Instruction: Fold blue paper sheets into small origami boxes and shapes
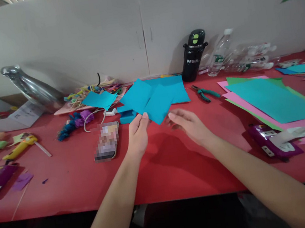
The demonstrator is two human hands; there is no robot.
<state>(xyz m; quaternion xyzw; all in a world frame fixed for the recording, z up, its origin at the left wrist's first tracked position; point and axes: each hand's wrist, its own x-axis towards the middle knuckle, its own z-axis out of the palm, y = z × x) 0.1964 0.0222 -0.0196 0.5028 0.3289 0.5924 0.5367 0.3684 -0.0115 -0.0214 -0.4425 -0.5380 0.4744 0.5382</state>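
Note:
My left hand (138, 133) pinches a blue square of paper (159, 107) by its lower left edge, with the thumb on top. The square is turned like a diamond above the red table. A second blue square (137, 95) overlaps it on the left; I cannot tell whether it is held too. By the lower right edge of the held square is my right hand (187, 123), its fingers loosely bent and slightly blurred, apart from the paper. Behind lies a larger blue sheet (178, 88), and folded blue paper (127, 116) sits left of the held square.
A phone (107, 141) lies left of my hands. Pliers (205, 93), a black flask (194, 57) and plastic bottles (220, 55) stand or lie behind right. Coloured sheets (277, 96) and a purple power strip (273, 143) are at right, a yellow glue gun (20, 147) at left.

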